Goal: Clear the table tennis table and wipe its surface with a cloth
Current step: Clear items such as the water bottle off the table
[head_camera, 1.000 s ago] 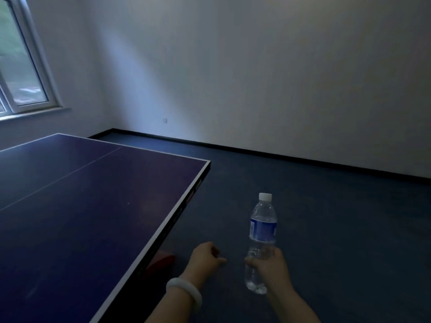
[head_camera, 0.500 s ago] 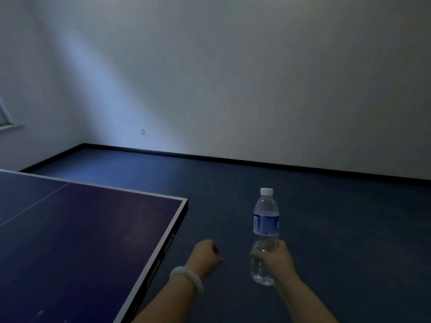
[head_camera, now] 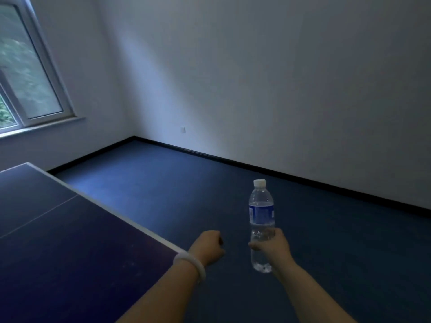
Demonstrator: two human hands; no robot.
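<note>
A clear water bottle (head_camera: 260, 213) with a white cap and a blue label stands upright in the air over the floor. My right hand (head_camera: 272, 247) grips its lower half. My left hand (head_camera: 207, 248), a pale bangle on its wrist, is curled into a fist and holds nothing, just past the table's right edge. The dark blue table tennis table (head_camera: 58, 241) with white edge lines fills the lower left. No cloth is in view.
Dark blue floor (head_camera: 186, 187) stretches from the table to the white walls with black skirting. A window (head_camera: 25, 73) sits in the left wall above the table's far end.
The view has swung and tilted, bringing the window back in at the left. The bottle stays upright in my right hand. My left fist now sits by the table's edge.
</note>
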